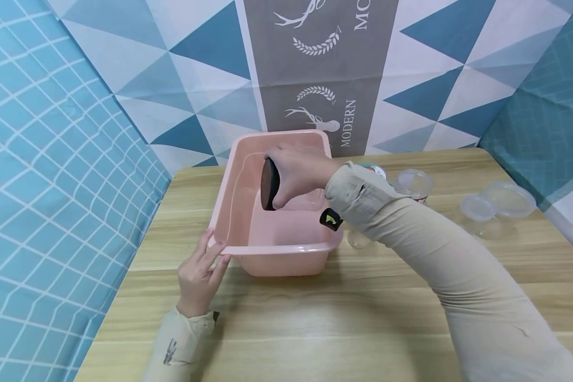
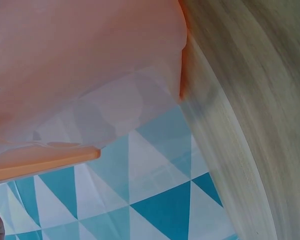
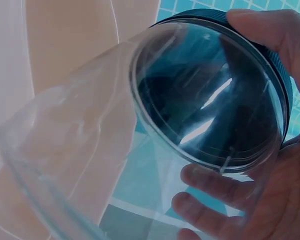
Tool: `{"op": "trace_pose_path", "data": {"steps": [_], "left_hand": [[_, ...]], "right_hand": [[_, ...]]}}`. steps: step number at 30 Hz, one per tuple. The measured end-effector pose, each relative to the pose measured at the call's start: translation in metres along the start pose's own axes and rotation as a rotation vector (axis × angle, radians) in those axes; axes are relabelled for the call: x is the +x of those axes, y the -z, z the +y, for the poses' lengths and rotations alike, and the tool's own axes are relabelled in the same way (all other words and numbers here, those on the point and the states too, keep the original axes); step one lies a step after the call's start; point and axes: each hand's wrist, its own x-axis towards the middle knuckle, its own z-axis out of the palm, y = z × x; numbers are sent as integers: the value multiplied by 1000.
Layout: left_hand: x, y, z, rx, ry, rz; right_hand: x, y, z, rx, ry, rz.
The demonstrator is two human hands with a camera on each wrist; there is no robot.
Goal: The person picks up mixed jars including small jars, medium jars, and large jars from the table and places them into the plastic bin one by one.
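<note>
In the head view a pink plastic basin (image 1: 272, 249) stands on the wooden table. My left hand (image 1: 200, 278) grips its near left corner, with the thumb and fingers at the rim. Over the inside of the basin, my right hand (image 1: 298, 175) holds a clear jar (image 3: 65, 130) by its lidded end. The jar lies tilted, and its dark lid (image 1: 269, 184) faces left. In the right wrist view the thumb presses the lid's edge, with fingers seen through the clear wall. The left wrist view shows mostly the basin's outer wall (image 2: 80, 60) and little of the hand.
To the right of the basin, partly behind my right sleeve, are a clear container (image 1: 414, 181) and a green-and-white round top (image 1: 374, 170). Clear round lids or tubs (image 1: 508, 199) sit farther right. A patterned cloth wall (image 1: 210, 69) rises behind the table (image 1: 286, 329).
</note>
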Motion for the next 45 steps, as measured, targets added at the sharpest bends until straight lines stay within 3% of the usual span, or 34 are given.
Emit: {"op": "trace_pose_path", "data": {"steps": [14,31,38,45], "left_hand": [[-1,0,0,-7,12,4],[-1,2,-1,16,-6,-14],[-1,1,0,11,0,-6],[-1,1,-1,-2,-2,-7]], "right_hand": [[8,-17,4,-49,-2,-76],[8,-23,0,-110,-25,-108],[8,-23,1,-89,-24,-128],[7,-19,3,0,11,-181]]}}
